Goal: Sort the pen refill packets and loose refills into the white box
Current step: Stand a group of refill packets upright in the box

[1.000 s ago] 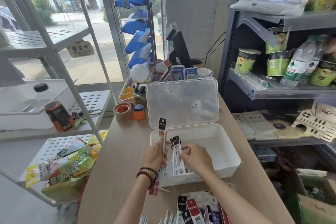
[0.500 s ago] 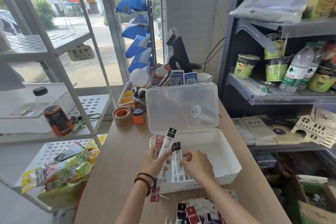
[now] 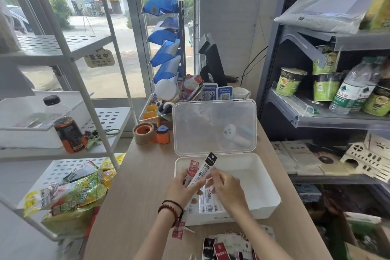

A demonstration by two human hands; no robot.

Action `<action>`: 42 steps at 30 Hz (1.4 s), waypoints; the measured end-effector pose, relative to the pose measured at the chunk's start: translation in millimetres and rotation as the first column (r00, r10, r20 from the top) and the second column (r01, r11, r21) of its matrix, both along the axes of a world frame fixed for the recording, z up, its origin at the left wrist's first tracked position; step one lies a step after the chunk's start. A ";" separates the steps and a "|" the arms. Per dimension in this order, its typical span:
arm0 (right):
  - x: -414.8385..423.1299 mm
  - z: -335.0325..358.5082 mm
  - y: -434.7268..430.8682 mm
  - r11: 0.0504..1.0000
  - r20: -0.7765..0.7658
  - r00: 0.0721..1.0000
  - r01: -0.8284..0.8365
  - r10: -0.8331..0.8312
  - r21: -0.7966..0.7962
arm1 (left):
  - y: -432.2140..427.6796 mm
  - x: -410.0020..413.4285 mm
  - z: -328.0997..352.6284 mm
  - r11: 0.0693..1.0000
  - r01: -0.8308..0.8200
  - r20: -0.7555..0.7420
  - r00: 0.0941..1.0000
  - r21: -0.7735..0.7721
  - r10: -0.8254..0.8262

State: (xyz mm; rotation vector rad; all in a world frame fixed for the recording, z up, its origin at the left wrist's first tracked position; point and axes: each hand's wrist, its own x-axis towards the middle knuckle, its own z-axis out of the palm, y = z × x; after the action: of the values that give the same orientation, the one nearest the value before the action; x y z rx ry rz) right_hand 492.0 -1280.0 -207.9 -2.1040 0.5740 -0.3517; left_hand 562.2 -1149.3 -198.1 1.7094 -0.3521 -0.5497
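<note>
Filed in white rectangular plastic box [image 3: 264,198]: few flat refill packets [image 3: 209,203] (near-left corner). Your left grip [image 3: 181,188] and right grip [image 3: 225,188] pinch black-topped white refill packet [image 3: 203,172] above them. Outstanding: mixed packet pile [image 3: 230,248] on worktop [image 3: 137,196].

I see a wooden tabletop [image 3: 137,186] carrying the white box [image 3: 263,175] near its middle, its clear lid [image 3: 213,126] standing open. A tape roll [image 3: 144,135] sits far left. Refill packets [image 3: 228,247] lie heaped at my near edge.

Centre frame: one white box [image 3: 249,177], two raised refill packets [image 3: 202,172]. Right shelf: two water bottles [image 3: 351,88]. Left: one tape roll [image 3: 144,133].
</note>
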 end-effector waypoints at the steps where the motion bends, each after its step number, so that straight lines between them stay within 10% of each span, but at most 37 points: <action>1: -0.4 0.4 -0.2 1.000 0.020 1.000 -0.007 0.007 0.021 | -0.2 -0.8 0.3 1.000 0.009 0.010 1.000 0.005 -0.009; 21: 2.2 1.2 -16.5 0.846 0.217 0.927 0.161 -0.306 0.508 | -1.0 -0.4 -0.1 0.995 -0.014 -0.068 0.998 -0.099 0.008; 42: 12.4 -18.9 -22.1 0.984 -0.058 0.998 0.047 -0.038 0.173 | 6.1 6.8 2.4 0.968 -0.135 -0.313 0.948 -0.213 0.063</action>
State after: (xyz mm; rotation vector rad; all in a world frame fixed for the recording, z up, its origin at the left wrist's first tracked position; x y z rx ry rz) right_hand 504.4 -1302.1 -226.7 -1.9397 0.6588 -0.2591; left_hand 569.0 -1143.2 -195.7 1.3826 -0.1017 -0.6595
